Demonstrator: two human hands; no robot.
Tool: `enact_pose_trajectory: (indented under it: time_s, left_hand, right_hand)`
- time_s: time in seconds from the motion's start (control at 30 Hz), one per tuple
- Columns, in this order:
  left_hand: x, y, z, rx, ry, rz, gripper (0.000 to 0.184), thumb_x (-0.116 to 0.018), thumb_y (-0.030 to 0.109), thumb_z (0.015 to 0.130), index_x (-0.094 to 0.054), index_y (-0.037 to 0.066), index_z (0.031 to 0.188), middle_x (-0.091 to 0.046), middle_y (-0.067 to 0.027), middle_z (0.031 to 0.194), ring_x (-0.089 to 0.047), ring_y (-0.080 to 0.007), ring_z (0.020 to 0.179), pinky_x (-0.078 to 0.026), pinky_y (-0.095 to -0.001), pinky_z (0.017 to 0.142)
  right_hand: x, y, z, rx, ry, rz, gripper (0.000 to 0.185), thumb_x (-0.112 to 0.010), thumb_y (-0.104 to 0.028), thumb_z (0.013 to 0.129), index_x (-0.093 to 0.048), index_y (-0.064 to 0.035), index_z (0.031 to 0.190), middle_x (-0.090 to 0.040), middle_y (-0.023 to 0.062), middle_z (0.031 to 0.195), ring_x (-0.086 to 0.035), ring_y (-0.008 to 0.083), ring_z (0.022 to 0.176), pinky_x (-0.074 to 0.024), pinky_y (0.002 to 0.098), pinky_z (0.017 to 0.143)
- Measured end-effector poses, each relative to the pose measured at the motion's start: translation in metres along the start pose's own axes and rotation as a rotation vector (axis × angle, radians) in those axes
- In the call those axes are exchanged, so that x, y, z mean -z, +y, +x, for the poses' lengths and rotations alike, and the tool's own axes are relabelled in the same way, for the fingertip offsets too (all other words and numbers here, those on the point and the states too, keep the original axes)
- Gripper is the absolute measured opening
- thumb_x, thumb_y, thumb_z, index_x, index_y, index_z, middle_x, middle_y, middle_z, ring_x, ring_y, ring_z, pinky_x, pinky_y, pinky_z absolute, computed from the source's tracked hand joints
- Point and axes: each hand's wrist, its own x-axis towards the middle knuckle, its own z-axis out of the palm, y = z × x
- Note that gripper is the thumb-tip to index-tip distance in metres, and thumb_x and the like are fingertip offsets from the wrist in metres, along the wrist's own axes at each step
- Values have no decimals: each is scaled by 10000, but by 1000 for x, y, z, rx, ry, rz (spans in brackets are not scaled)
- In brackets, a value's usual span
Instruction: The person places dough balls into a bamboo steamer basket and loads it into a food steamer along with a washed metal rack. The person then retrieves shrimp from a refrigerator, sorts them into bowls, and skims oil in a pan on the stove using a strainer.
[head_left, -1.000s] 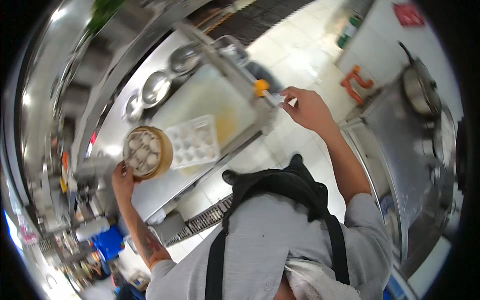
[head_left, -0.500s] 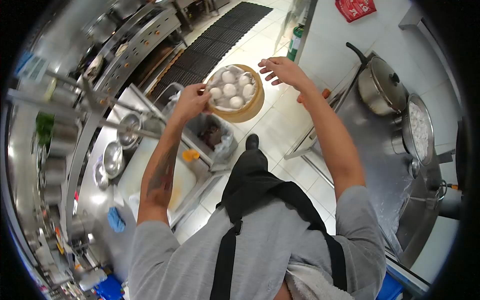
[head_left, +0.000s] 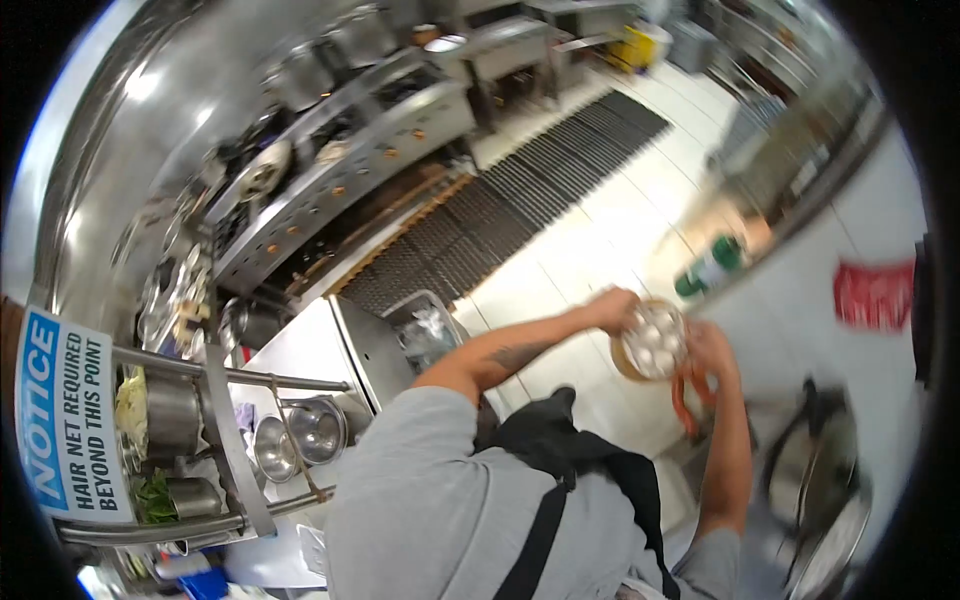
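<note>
Steamer [head_left: 626, 363], round and holding pale dough balls [head_left: 656, 342], sits between the person's left hand [head_left: 611, 310] and right hand [head_left: 712, 350], raised before the body. Carrying seems the step in hand, calling for level support. The left fingers pinch the rim; how the right ones press is too blurred to tell. Leafy greens [head_left: 154, 498] fill a metal container [head_left: 197, 500] on the left.

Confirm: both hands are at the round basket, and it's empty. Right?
Not empty: the head view shows several white pieces inside the basket. The rest stands: the left hand and right hand are both at it.
</note>
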Motion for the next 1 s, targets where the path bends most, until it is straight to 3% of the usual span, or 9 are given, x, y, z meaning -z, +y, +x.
enact_pose_trajectory:
  time_s: [0.1, 0.33, 0.47, 0.53, 0.57, 0.6, 0.7, 0.8, 1.0]
  left_hand:
    - [34, -14, 53, 141, -190, -35, 301, -634, 243, 707, -693, 13, 893, -680, -229, 794, -685, -380, 793, -547, -461, 726]
    - [119, -83, 175, 83, -236, -93, 302, -616, 249, 746, -688, -13, 876, -693, -174, 719, -702, -322, 696, -563, -426, 699]
    - [191, -159, 241, 100, -214, -104, 419, -565, 258, 873, -620, -22, 1179, -722, -135, 736, -711, -234, 631, -586, -367, 702]
    - [257, -208, 266, 379, -65, -360, 562, -591, 345, 906, -516, -9, 1335, -730, -182, 872, -702, -253, 601, -587, -361, 743]
    - [285, -252, 271, 555, -26, -476, 675, -568, 473, 929, -438, 32, 1423, -664, -265, 1130, -721, -286, 781, -571, -359, 828]
    - [250, -409, 279, -39, 210, 278, 657, -528, 528, 944, -458, 94, 1432, -527, -253, 1371, -657, -340, 1056, -519, -395, 950]
    - [337, -428, 159, 1047, 233, -15, 758, -435, 708, 888, -460, 206, 1456, -479, -130, 1468, -436, -381, 1352, -202, -743, 1057]
    - [268, -526, -44, 1532, 214, -92, 533, -462, 475, 954, -576, 137, 1349, -574, -174, 1350, -564, -342, 1214, -411, -450, 1037]
    - [224, -521, -22, 1759, -229, -440, 458, -456, 424, 964, -616, 78, 1217, -606, -206, 1233, -592, -352, 1138, -440, -451, 988]
  right_hand:
    - [15, 11, 61, -121, 13, 76, 296, -640, -129, 848, -665, 71, 1065, -689, 206, 778, -681, 220, 579, -528, 354, 509]
    - [69, -20, 195, -159, -7, -40, 274, -618, -107, 837, -650, 94, 1019, -662, 158, 636, -666, 207, 509, -541, 339, 479]
    - [82, 3, 324, -110, 124, 11, 247, -610, -133, 824, -662, 83, 933, -667, 197, 647, -691, 261, 532, -553, 377, 521]
    - [105, -24, 390, -17, 38, -20, 231, -607, -132, 822, -655, 84, 889, -666, 235, 689, -696, 264, 542, -546, 376, 497]
    - [112, -33, 426, -108, 61, 14, 243, -616, -156, 808, -656, 76, 872, -668, 273, 778, -703, 344, 651, -551, 426, 575]
    - [115, -34, 470, 53, 134, -170, 259, -623, -174, 798, -661, 70, 876, -664, 285, 826, -686, 386, 729, -542, 452, 644]
    - [141, -48, 583, 27, 102, -194, 296, -631, -228, 776, -684, 37, 899, -655, 292, 939, -629, 456, 911, -501, 484, 824]
    - [166, -78, 691, -9, 118, -216, 284, -626, -202, 784, -697, 28, 934, -672, 283, 955, -656, 422, 935, -522, 461, 838]
    - [215, -124, 879, -115, 168, -150, 275, -612, -203, 791, -705, 20, 922, -682, 257, 763, -705, 372, 785, -552, 449, 738]
